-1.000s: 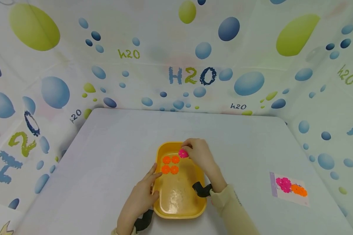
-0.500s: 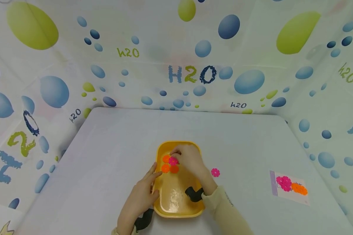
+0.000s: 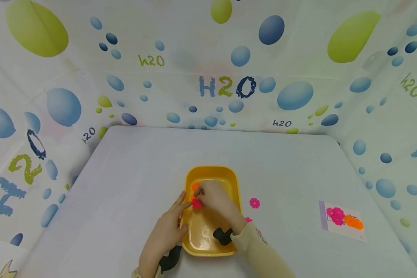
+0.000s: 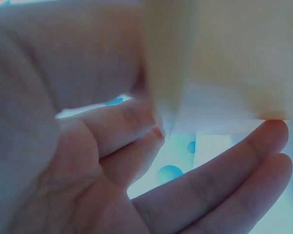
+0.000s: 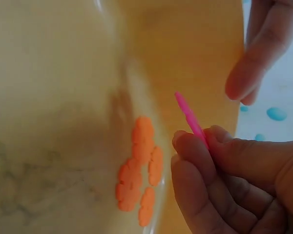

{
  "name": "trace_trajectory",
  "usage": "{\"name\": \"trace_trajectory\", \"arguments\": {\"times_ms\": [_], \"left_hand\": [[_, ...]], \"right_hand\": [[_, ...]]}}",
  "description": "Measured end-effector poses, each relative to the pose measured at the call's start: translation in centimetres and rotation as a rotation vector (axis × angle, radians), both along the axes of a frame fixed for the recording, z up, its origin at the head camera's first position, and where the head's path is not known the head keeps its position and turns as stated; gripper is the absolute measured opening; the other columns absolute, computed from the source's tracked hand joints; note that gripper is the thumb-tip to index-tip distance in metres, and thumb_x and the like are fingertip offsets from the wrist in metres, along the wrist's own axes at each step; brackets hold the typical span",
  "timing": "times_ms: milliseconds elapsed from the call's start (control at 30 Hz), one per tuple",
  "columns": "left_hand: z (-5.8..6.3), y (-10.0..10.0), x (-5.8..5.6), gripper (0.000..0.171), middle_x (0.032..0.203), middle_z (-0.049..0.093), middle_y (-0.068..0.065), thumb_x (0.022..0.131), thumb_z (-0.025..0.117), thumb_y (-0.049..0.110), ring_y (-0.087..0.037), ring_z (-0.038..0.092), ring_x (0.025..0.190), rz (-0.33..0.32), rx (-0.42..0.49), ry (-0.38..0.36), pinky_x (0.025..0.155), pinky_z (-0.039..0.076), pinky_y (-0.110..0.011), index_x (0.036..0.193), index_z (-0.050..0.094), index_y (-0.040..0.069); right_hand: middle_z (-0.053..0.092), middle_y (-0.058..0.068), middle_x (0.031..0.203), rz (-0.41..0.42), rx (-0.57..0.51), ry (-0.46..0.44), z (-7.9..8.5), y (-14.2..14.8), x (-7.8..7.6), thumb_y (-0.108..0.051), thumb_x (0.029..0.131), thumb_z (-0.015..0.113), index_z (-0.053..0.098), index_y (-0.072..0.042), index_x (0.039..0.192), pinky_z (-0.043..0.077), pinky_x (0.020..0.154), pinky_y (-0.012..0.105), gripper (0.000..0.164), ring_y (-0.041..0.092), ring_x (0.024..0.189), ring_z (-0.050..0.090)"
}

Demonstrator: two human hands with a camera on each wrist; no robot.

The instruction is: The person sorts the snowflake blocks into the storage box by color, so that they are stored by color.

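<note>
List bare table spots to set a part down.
Free: table left of the tray and left grip, beyond the tray's far rim, between loose pink pieces and the card. Crowded: the tray's far-left corner, with orange pieces, held pink piece, right grip.

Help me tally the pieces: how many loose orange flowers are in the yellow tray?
4, grouped in the yellow tray. The right wrist view shows an upper flower, right flower, left flower and lower flower. The right hand may hide more.

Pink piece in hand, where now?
Head view: pink piece pinched by the right hand, over the left side of the yellow tray, near the left hand, with orange pieces just beyond.
</note>
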State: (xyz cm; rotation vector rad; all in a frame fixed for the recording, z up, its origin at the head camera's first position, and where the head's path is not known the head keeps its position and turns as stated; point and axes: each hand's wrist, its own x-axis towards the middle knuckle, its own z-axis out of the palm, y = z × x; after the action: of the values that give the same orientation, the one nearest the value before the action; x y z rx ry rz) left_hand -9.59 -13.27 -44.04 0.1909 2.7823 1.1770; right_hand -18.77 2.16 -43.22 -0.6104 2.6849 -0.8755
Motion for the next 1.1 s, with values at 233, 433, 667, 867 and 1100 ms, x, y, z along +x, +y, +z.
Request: {"name": "trace_trajectory", "arguments": {"times_ms": [233, 433, 667, 867, 1100], "left_hand": [[0.1, 0.0, 0.0, 0.055, 0.159, 0.031, -0.005, 0.077, 0.063, -0.003, -0.006, 0.043, 0.059, -0.003, 0.002, 0.009, 0.053, 0.039, -0.019, 0.132, 0.059, 0.006], [0.1, 0.0, -0.1, 0.055, 0.159, 0.032, -0.006, 0.077, 0.063, -0.004, -0.007, 0.045, 0.063, -0.004, 0.0, 0.02, 0.054, 0.039, -0.019, 0.131, 0.059, 0.005], [0.2, 0.1, -0.1, 0.055, 0.159, 0.032, -0.006, 0.077, 0.063, -0.004, -0.009, 0.048, 0.066, -0.003, -0.002, 0.007, 0.055, 0.04, -0.018, 0.132, 0.059, 0.005], [0.1, 0.0, 0.0, 0.055, 0.159, 0.032, -0.005, 0.078, 0.064, -0.003, -0.016, 0.056, 0.083, 0.002, -0.006, 0.003, 0.061, 0.043, -0.018, 0.132, 0.059, 0.006], [0.1, 0.0, 0.0, 0.055, 0.159, 0.031, -0.004, 0.078, 0.064, -0.003, -0.017, 0.056, 0.083, 0.001, 0.001, -0.004, 0.06, 0.043, -0.018, 0.132, 0.058, 0.006]], "right_hand": [[0.071, 0.007, 0.076, 0.002, 0.012, -0.052, -0.5, -0.3, 0.4, 0.004, 0.082, 0.063, 0.073, 0.0, 0.084, 0.042, 0.052, 0.016, 0.011, 0.009, 0.057, 0.049], [0.068, 0.007, 0.071, -0.014, 0.011, -0.106, -0.6, -0.6, 0.6, 0.007, 0.081, 0.062, 0.07, 0.001, 0.083, 0.044, 0.051, 0.017, 0.01, 0.011, 0.057, 0.05], [0.061, 0.003, 0.065, -0.033, 0.032, -0.148, -0.8, -0.9, 0.6, 0.009, 0.079, 0.063, 0.062, -0.004, 0.072, 0.042, 0.049, 0.019, 0.015, 0.014, 0.057, 0.05], [0.054, 0.002, 0.062, -0.026, 0.066, -0.146, -0.9, -0.9, 0.6, 0.008, 0.078, 0.064, 0.057, -0.006, 0.066, 0.041, 0.047, 0.02, 0.02, 0.014, 0.054, 0.048], [0.056, 0.0, 0.063, -0.034, 0.089, -0.132, -1.5, -1.1, 0.7, 0.007, 0.079, 0.065, 0.06, -0.007, 0.065, 0.041, 0.049, 0.018, 0.02, 0.012, 0.056, 0.048]]}}
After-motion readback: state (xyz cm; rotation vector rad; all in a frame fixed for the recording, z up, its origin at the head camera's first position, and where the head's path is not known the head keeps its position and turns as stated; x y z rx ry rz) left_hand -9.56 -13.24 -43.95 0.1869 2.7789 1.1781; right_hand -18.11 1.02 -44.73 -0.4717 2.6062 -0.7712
